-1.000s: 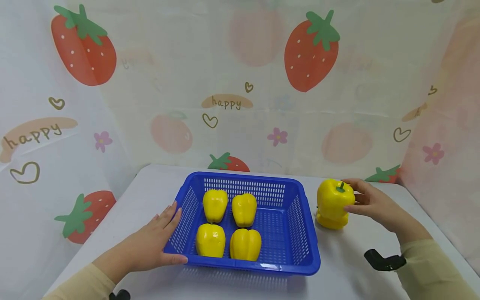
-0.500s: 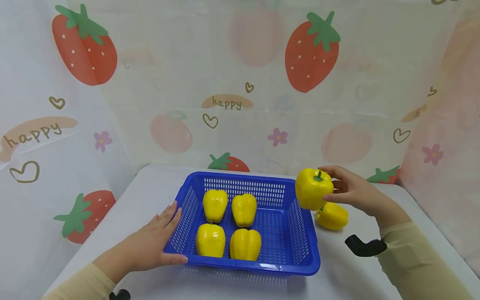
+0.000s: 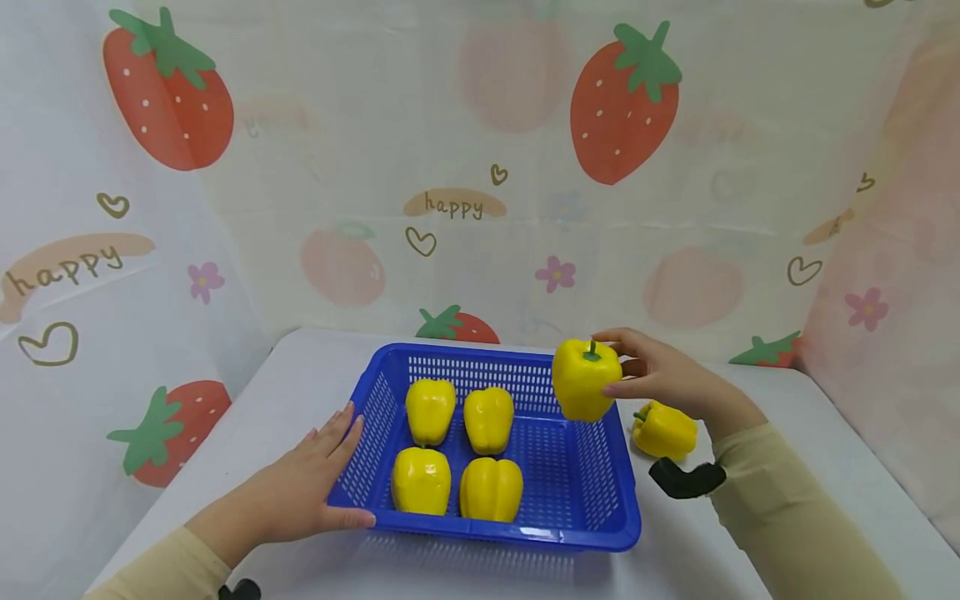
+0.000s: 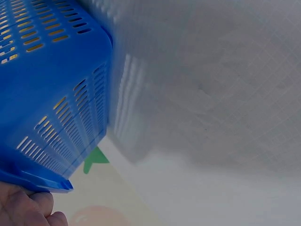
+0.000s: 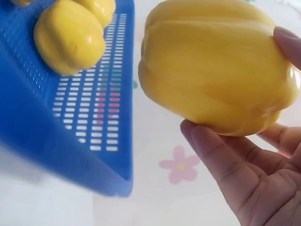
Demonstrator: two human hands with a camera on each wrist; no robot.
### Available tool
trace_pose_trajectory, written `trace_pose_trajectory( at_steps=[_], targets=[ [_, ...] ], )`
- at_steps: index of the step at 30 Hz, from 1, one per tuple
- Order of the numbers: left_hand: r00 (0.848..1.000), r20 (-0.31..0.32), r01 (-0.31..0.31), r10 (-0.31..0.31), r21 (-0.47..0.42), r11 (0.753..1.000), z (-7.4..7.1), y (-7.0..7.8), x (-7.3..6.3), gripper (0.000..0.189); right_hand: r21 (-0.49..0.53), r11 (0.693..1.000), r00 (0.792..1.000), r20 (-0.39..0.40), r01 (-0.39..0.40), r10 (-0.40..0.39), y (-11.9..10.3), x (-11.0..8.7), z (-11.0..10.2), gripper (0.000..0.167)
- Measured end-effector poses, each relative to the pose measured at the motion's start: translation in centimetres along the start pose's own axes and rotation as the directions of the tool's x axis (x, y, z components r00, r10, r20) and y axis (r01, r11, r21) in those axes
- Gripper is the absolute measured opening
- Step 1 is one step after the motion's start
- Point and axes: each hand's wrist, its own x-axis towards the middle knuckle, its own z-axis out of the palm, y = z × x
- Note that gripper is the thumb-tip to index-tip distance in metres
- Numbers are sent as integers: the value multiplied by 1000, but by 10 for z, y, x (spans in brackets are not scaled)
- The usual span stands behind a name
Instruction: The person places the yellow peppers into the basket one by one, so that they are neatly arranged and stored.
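My right hand (image 3: 660,375) grips a yellow bell pepper (image 3: 581,379) between thumb and fingers, its green stem upward. It overlaps the right back part of the blue plastic basket (image 3: 558,533) in the head view. In the right wrist view the held bell pepper (image 5: 211,66) is seen beside the basket, fingertips (image 5: 204,139) against its skin. My left hand (image 3: 300,483) rests at the basket's left front corner, fingers straight along the side and thumb on the front rim. Several yellow bell peppers (image 3: 422,482) stand in the basket's left half.
Another yellow bell pepper (image 3: 666,431) lies on its side on the white table (image 3: 315,367), just right of the basket. A printed cloth (image 3: 480,125) with strawberries and hearts hangs behind and on both sides.
My right hand has lifted the bell pepper off the one beneath it and carried it left, from beside the basket to over its right side. The left hand stays put.
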Motion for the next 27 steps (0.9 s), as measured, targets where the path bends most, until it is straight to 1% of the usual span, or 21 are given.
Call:
trace_pose_trajectory(
  at_steps=[7, 12, 18, 22, 24, 27],
  targets=[
    [1000, -7, -11, 11, -8, 1000, -1, 0, -1, 118, -7, 999, 999, 20, -46, 46, -3, 13, 11, 65],
    [1000, -11, -14, 14, -12, 1000, -1, 0, -1, 118, 18, 997, 995, 54, -80, 79, -2, 24, 20, 64],
    [1000, -5, -6, 6, -13, 1000, 0, 0, -1, 118, 44, 990, 987, 100, -133, 128, 3, 35, 29, 62],
    [1000, -5, -1, 1, -10, 1000, 2, -1, -1, 118, 47, 985, 981, 108, -166, 160, 5, 42, 33, 62],
    [1000, -6, 4, -4, -8, 1000, 2, -1, 0, 118, 64, 982, 979, 111, -177, 169, 7, 44, 35, 61],
    [1000, -23, -11, 11, -10, 1000, 3, -2, -1, 118, 59, 978, 974, 117, -200, 192, 8, 46, 38, 60]
  ],
)
